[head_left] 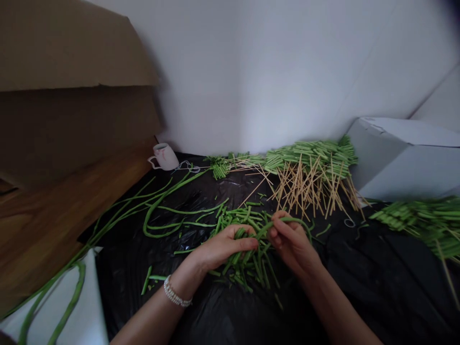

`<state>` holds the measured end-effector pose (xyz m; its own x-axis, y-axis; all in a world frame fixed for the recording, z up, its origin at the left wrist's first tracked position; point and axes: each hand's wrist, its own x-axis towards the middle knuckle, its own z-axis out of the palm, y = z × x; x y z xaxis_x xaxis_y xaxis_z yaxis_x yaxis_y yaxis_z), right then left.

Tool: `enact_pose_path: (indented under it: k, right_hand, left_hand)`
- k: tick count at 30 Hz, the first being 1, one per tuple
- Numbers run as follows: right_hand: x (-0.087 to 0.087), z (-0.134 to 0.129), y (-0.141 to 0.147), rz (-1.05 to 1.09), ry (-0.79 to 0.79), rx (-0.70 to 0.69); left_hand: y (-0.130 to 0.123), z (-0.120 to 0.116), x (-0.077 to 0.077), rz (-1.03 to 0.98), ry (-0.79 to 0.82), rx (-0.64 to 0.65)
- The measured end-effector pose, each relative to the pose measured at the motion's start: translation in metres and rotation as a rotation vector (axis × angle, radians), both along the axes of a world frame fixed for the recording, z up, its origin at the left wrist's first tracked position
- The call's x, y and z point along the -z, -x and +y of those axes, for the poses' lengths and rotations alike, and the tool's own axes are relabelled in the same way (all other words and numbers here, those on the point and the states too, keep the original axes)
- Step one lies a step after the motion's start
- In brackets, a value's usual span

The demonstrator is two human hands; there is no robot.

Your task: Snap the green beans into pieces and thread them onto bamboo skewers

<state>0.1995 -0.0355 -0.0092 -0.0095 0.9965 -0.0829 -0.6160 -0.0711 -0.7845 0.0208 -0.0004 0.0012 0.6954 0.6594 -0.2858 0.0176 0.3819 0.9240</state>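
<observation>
Over a heap of cut green bean pieces, both my hands grip one long green bean. My left hand, with a beaded bracelet at the wrist, is closed around the bean and what look like several short pieces. My right hand pinches the same bean a little to the right, and its free end curves past the fingers. Several uncut long beans stretch over the black plastic sheet to the left. The inside of my left palm is hidden.
Bean pieces threaded on wooden skewers are stacked against the wall; more skewered beans lie at right. A white mug stands at back left beside thin string. A cardboard box rises at left, a white box at right.
</observation>
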Motion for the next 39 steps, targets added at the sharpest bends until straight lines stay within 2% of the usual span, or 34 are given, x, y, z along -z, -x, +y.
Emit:
enact_pose_path:
  k: [3,10,15,20,26,30,34,39]
  right_hand:
    - [-0.002,0.001,-0.003,0.02,-0.007,0.01]
    - [0.003,0.001,0.002,-0.081,0.007,-0.004]
    - [0.003,0.001,0.0,-0.108,-0.046,0.035]
    - [0.007,-0.001,0.002,-0.31,-0.078,0.083]
    - [0.01,-0.006,0.016,-0.561,-0.124,0.022]
    - [0.007,-0.009,0.017,-0.562,-0.124,-0.035]
    - [0.005,-0.007,0.008,-0.443,-0.068,-0.108]
    - [0.004,-0.005,0.004,-0.376,-0.06,-0.123]
  left_hand:
    - [0.001,0.0,-0.002,-0.036,0.026,0.0]
    - [0.0,-0.003,-0.006,-0.033,0.038,0.027]
    - [-0.005,-0.001,-0.001,-0.113,0.085,-0.188]
    - [-0.011,-0.001,-0.001,-0.18,0.075,-0.389]
    - [-0.015,-0.001,-0.002,-0.188,-0.052,-0.559]
    - [-0.014,0.002,-0.006,-0.154,-0.121,-0.633]
    - [-0.01,0.004,-0.01,-0.146,-0.118,-0.552]
    - [-0.007,0.0,-0.004,-0.079,0.0,-0.213]
